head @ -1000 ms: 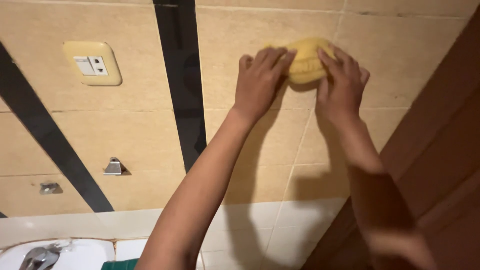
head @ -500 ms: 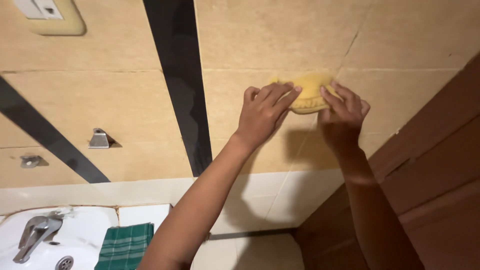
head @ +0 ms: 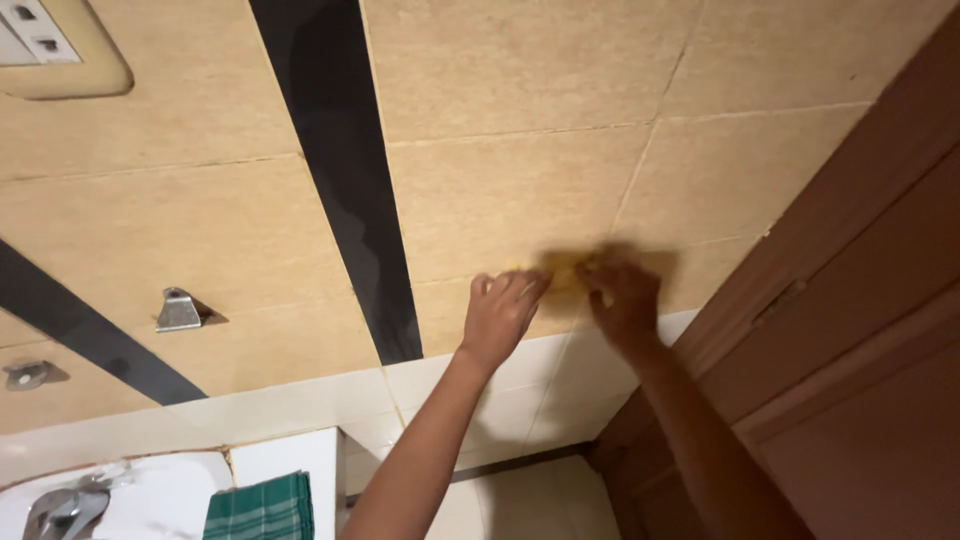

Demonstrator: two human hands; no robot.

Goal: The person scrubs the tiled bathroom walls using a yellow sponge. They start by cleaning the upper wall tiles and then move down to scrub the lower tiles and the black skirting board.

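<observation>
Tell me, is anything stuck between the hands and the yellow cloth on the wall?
Nothing visible is. The left hand and the right hand both press straight on the yellow cloth, which lies flat against the beige wall tile. The picture is blurred there, so the exact grip is hard to tell.

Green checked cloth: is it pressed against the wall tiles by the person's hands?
No. The green checked cloth lies down by the white basin, while both hands press a yellow cloth to the wall.
</observation>
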